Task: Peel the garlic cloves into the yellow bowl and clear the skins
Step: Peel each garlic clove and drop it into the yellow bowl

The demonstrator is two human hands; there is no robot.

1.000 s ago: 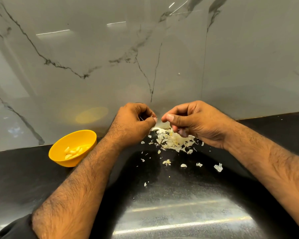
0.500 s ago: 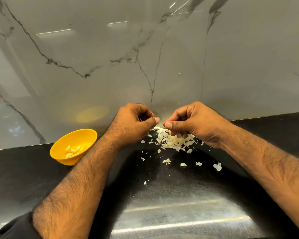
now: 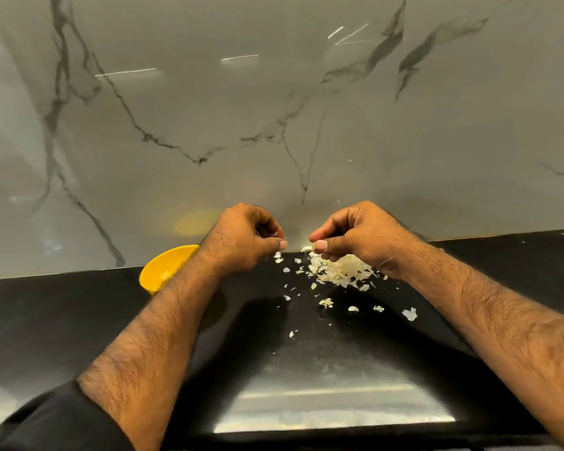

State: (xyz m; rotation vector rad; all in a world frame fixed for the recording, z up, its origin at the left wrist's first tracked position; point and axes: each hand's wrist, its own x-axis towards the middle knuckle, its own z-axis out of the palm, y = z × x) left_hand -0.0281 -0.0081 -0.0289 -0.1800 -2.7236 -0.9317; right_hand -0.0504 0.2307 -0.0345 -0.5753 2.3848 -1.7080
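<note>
mid-frame, left hand curled, contents unclear; right hand pinches a garlic clove above the skins. yellow bowl centre-left.

On the counter, a heap of garlic skins lies at the far edge against the wall, under the right hand. Loose flakes lie scattered nearer. The left hand is just left of the heap. The bowl sits farther left, partly behind the left forearm.
</note>
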